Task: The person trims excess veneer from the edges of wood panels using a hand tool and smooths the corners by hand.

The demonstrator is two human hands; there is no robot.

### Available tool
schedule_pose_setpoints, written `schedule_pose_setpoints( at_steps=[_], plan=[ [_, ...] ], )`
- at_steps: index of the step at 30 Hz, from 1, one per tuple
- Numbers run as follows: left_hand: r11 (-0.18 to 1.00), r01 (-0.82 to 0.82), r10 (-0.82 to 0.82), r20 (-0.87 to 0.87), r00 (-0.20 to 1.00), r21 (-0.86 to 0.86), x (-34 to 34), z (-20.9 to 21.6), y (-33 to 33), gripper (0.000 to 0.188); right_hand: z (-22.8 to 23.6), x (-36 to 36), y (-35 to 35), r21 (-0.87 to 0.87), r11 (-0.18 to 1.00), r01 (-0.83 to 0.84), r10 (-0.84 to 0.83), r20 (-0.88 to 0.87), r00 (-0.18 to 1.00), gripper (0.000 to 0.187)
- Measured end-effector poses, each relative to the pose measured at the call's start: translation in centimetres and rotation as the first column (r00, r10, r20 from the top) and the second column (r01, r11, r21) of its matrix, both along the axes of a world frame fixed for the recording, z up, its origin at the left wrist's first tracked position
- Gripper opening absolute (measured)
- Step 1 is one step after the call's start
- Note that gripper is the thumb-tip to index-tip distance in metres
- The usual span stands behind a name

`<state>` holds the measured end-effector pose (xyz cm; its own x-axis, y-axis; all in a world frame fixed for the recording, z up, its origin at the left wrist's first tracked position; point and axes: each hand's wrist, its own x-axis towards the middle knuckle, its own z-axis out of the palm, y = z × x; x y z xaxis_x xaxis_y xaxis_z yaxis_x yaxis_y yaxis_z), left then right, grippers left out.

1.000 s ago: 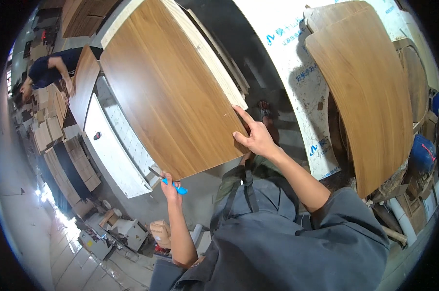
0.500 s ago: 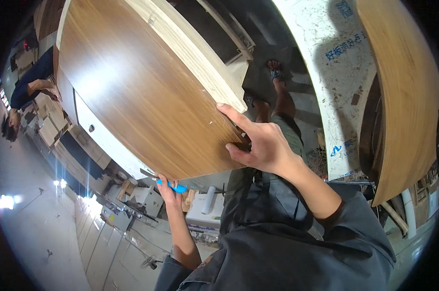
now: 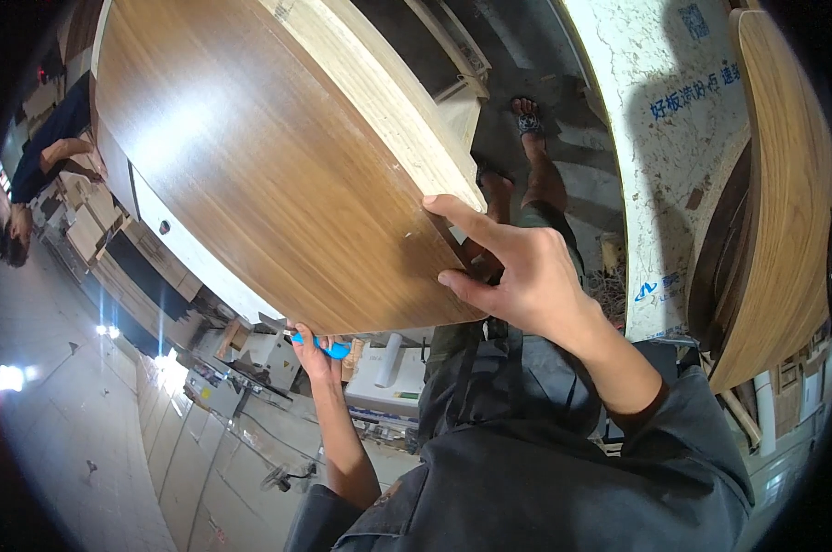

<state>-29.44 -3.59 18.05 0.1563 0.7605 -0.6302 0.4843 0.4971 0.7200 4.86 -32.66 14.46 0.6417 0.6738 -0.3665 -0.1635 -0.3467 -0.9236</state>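
- The brown wood-grain panel (image 3: 278, 184) lay along the pale wooden board (image 3: 379, 87), which jutted out past the panel's right long edge; the panel's near end reached beyond the pale board's near corner.
- The left hand (image 3: 315, 357) was closed around a blue-handled tool (image 3: 337, 350), just beside the panel's near left corner. The tool's metal blade (image 3: 273, 322) pointed to the left, by that corner.
- The right hand (image 3: 540, 276) lay over the panel's right edge near its near right corner, index finger and thumb spread apart. The fingertip rested at the edge, close to the pale board's near corner, and the thumb on the panel. The other fingers were hidden, so whether the hand gripped the panel could not be told.
- A small pale mark (image 3: 408, 235) showed on the panel near that hand; glare whitened the panel's upper left.
- On the left, a white board (image 3: 204, 267) showed beyond the panel's edge, with a small dark object (image 3: 165, 226) on it.
- A co-worker (image 3: 57, 152) in dark clothing bent near the panel's far left side.
- To the right, well apart, curved brown boards (image 3: 793, 193) stood over the right edge of a speckled white sheet (image 3: 655, 202) with blue print.
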Motion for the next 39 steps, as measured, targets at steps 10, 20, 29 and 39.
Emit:
schedule_pose_setpoints(
  at_steps=[10, 20, 29, 39],
  plan=[
    [0.987, 0.020, -0.015, -0.037, 0.999, 0.160, -2.2, -1.2, 0.5, 0.046, 2.0, -0.8, 0.7, -0.176, 0.980, -0.093, 0.122, 0.162, 0.979, 0.072],
    [0.750, 0.473, -0.304, -0.394, 0.867, 0.462, -8.2, -2.2, -1.6, 0.054, 8.7, -3.3, 11.0, -0.368, 0.922, 0.122, 0.230, 0.772, 0.593, 0.071],
    [0.647, 0.697, -0.482, -0.542, 0.688, 0.309, -8.0, 0.3, -3.6, 0.052, 1.7, -8.4, 29.5, -0.408, 0.897, 0.167, 0.282, 0.822, 0.494, 0.078],
    [0.448, 0.838, -0.553, -0.640, 0.534, 0.312, -8.3, 0.2, -1.7, 0.050, 1.0, -9.0, 30.0, -0.511, 0.811, 0.286, 0.404, 0.841, 0.360, 0.075]
  ],
)
